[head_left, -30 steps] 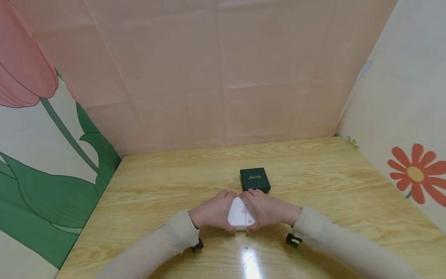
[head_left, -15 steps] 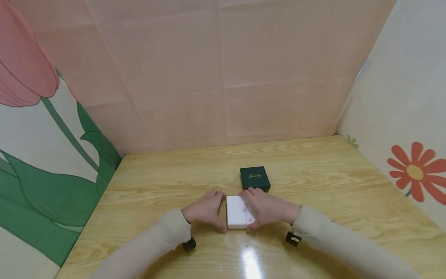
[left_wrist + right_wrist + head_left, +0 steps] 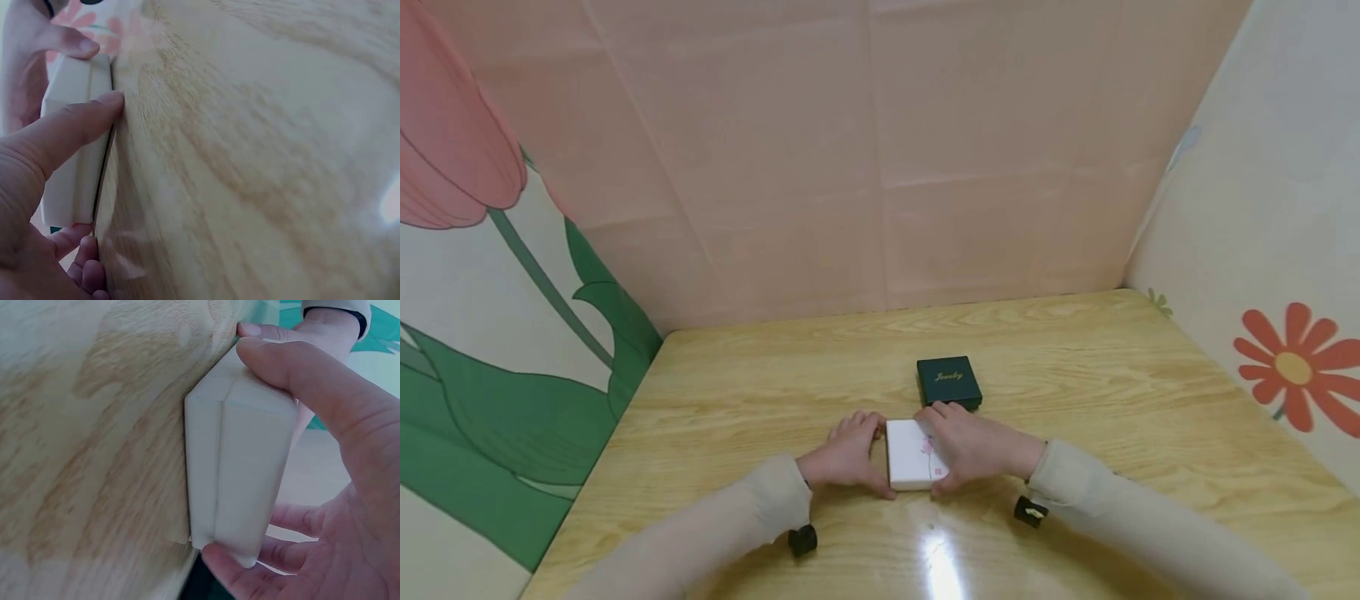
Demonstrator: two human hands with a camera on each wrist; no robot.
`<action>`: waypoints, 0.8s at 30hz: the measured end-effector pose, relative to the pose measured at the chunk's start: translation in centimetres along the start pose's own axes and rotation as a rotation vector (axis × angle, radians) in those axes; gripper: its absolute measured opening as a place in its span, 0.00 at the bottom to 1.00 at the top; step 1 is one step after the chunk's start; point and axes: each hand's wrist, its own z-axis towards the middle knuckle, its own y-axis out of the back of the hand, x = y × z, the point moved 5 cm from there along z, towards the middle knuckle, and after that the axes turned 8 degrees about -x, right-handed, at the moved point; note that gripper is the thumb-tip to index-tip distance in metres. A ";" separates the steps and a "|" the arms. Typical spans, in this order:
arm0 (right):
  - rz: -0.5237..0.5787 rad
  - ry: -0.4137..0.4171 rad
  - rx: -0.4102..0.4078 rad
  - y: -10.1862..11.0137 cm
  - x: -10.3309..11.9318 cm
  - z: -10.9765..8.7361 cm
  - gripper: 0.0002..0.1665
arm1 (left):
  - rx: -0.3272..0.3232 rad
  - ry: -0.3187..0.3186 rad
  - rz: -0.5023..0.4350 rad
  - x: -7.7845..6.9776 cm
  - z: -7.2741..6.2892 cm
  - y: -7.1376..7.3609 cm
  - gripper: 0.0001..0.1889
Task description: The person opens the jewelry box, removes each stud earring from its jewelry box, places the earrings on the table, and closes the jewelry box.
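A small square white box [image 3: 910, 457] with a pink flower print lies flat on the wooden table. My right hand [image 3: 985, 450] holds its right side, thumb on the near edge and fingers at the far edge. In the right wrist view a seam runs along the side of the white box [image 3: 250, 456]. My left hand [image 3: 848, 454] is by the left side, thumb and fingers spread around the corners, with a gap at the palm. The left thumb [image 3: 81, 128] crosses in front of the box in the left wrist view; firm contact is not clear.
A dark green box [image 3: 949, 381] with gold "Jewelry" lettering sits just behind the right fingertips. The wooden table [image 3: 760, 375] meets a pink cloth wall [image 3: 775, 167] at the back. Flower-printed walls stand on both sides.
My left hand let go of the white box and drew off to the left, then came slightly back toward it. My right hand has kept its hold; the box looks unmoved.
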 end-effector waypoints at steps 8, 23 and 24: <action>-0.049 0.065 -0.023 0.6 1.1 0.2 0.54 | 0.008 0.004 -0.018 0.3 0.0 -0.2 0.47; -0.084 0.066 0.052 1.1 2.2 1.4 0.43 | -0.007 -0.017 0.014 0.2 0.0 -0.4 0.44; -0.087 0.065 0.052 1.1 2.2 1.4 0.43 | -0.008 -0.016 0.016 0.2 0.0 -0.5 0.44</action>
